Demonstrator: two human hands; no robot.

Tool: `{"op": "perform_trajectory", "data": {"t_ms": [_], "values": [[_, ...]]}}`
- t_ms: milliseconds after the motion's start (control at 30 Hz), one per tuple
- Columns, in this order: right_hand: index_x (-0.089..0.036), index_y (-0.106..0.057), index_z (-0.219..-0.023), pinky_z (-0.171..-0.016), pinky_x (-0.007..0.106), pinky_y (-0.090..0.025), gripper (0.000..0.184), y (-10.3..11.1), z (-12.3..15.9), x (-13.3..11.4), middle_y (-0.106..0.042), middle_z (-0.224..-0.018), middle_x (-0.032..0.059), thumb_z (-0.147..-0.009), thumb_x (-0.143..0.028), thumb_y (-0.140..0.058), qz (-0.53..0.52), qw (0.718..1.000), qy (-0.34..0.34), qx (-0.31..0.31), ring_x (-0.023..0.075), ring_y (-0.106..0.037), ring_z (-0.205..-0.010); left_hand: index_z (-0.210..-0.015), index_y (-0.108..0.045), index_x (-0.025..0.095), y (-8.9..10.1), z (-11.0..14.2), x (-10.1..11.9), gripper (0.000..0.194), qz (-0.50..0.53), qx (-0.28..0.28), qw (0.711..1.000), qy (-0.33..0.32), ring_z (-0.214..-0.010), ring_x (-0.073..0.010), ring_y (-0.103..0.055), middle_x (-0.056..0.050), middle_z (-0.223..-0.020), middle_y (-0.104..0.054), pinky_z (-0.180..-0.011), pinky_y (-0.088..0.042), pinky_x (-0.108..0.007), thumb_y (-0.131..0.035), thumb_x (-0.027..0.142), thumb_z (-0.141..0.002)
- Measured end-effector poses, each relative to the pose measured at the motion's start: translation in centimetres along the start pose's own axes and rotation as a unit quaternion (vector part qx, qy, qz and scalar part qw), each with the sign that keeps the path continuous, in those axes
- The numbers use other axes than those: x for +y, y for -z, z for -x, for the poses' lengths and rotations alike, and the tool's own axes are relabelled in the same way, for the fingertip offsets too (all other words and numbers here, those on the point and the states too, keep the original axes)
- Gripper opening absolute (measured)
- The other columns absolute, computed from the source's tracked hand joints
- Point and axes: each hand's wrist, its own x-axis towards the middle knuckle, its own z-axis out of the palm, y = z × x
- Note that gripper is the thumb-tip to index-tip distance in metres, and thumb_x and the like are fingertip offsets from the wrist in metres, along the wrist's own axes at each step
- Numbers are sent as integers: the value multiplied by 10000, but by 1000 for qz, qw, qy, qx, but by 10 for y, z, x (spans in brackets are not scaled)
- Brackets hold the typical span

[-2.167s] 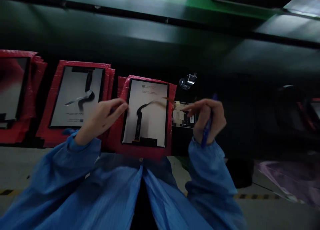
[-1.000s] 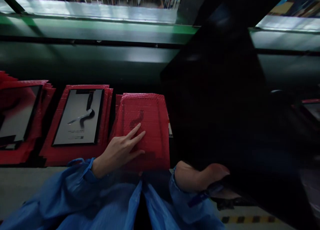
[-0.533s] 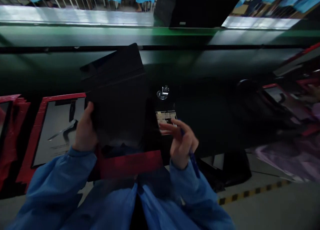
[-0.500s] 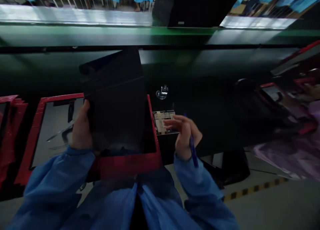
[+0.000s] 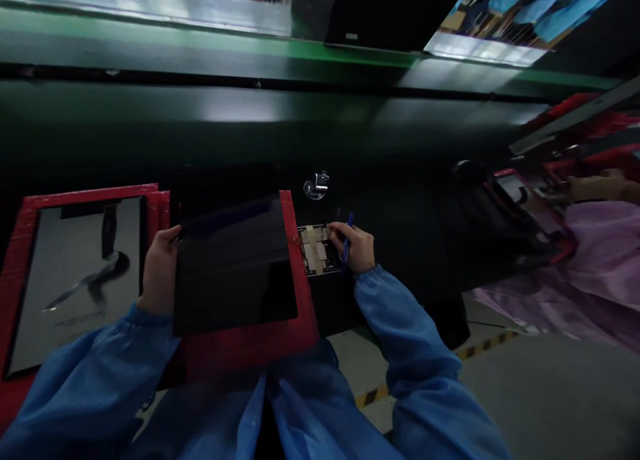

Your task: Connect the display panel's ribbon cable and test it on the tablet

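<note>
A dark display panel (image 5: 233,267) lies glass side up over a red bubble-wrap sheet (image 5: 300,293) at the table's near edge. My left hand (image 5: 159,270) grips the panel's left edge. My right hand (image 5: 356,247) holds a blue pen (image 5: 346,243) and rests with its fingertips on a small circuit board (image 5: 317,249) with tan tape, just right of the red sheet. Both arms wear blue sleeves.
At the left, another panel (image 5: 75,280) with a black flex cable lies face down on a red stack. A small shiny metal fixture (image 5: 317,183) stands behind the circuit board. At the right, a person in a pink sleeve (image 5: 600,247) works near more red trays (image 5: 525,203). Dark conveyor behind.
A red sheet was laid over the earlier panel. My left hand then brought in a dark panel, held tilted, and lowered it flat onto the sheet. My right hand reached to the circuit board.
</note>
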Motion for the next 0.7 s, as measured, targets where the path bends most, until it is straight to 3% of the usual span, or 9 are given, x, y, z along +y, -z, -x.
{"op": "perform_trajectory", "data": {"t_ms": [100, 233, 333, 433, 567, 700], "values": [[-186, -771, -992, -729, 319, -586, 239, 0, 0, 2, -758, -893, 94, -935, -299, -568, 15, 1000, 4, -5, 212, -728, -749, -684, -560, 187, 4, -4, -6, 309, -28, -12, 999, -34, -627, -142, -669, 50, -562, -644, -622, -544, -241, -354, 109, -902], [-182, -772, -1005, -745, 346, -593, 260, 0, 1, 3, -762, -904, 105, -948, -319, -558, 23, 1000, 3, -3, 229, -734, -771, -695, -542, 200, 15, -11, -17, 219, -89, 76, 981, -156, -677, -122, -643, 91, -481, -544, -620, -486, -187, -469, 29, -811], [-196, -765, -1004, -743, 329, -597, 247, -1, 2, 2, -766, -922, 85, -956, -315, -555, 17, 1000, 1, -3, 213, -735, -778, -719, -541, 202, 21, -15, -22, 237, -96, 95, 980, -149, -625, -72, -578, 125, -514, -562, -602, -443, -147, -534, -33, -746], [-197, -764, -1002, -747, 332, -597, 238, -2, 2, 1, -766, -932, 87, -948, -313, -564, 16, 1000, -3, -1, 214, -734, -778, -720, -515, 223, 24, -20, -26, 195, -61, 44, 990, -119, -628, -83, -590, 118, -531, -573, -624, -478, -168, -519, 37, -781], [-199, -762, -957, -727, 326, -593, 210, -2, 0, 1, -760, -873, 76, -923, -306, -584, 11, 1000, -9, 12, 211, -729, -743, -718, -515, 242, 25, -22, -31, 161, -45, -51, 995, -72, -809, -177, -698, 41, -618, -659, -724, -569, -293, -431, 283, -849], [-199, -721, -985, -721, 304, -595, 236, 4, 0, -20, -753, -854, 51, -977, -285, -502, -15, 998, -21, 52, 187, -732, -739, -777, -584, 234, 24, -21, -31, 176, -37, -83, 995, -47, -888, -213, -725, 19, -698, -721, -790, -595, -337, -442, 327, -821]]}}
